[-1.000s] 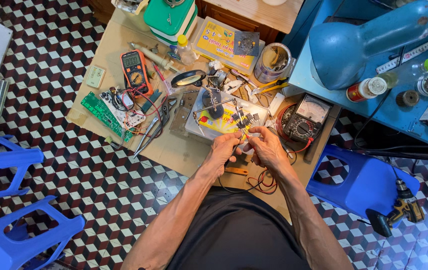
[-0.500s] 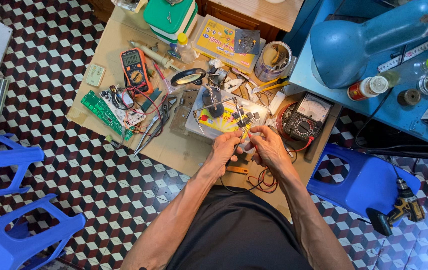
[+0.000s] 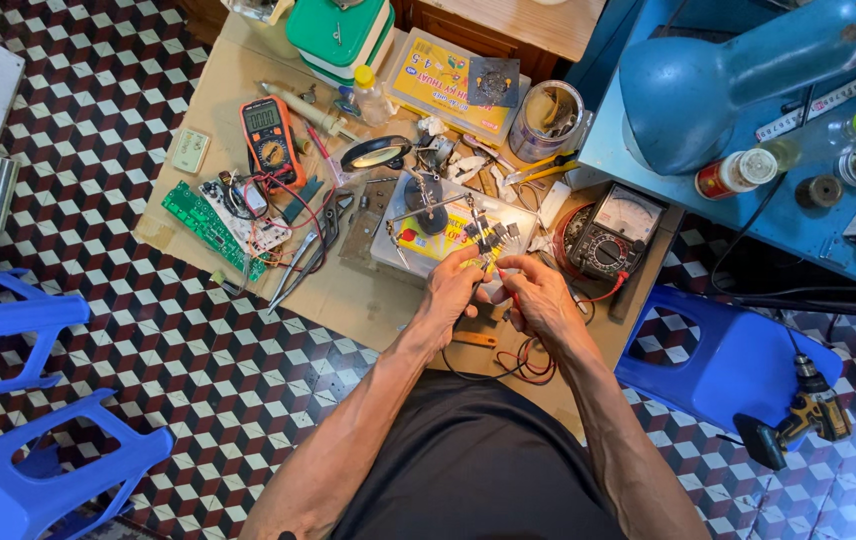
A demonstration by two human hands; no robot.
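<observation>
Yellow-sleeved small parts, too tiny to identify, sit at the fingertips of both hands. Left hand curled, fingers together, pinched on the lower end of the parts cluster. Right hand just beside it, fingers closed around a thin red probe; the tip is hidden between the two hands, so contact with the parts cannot be made out.

Just beyond the fingers: a clear box with yellow contents, and a metal helping-hand stand on it, its clips hard to read. To the right of the fingers, a black analog meter; its red lead loops down toward the person, partly hidden under the right forearm. Well left of the fingers: orange multimeter, green circuit board, pliers. Beyond the stand, a magnifier and a jar.

Cardboard-topped bench; its near edge is covered by the person's torso. Blue lamp cut off at the top edge. Drill on the floor at right, partly blurred.
</observation>
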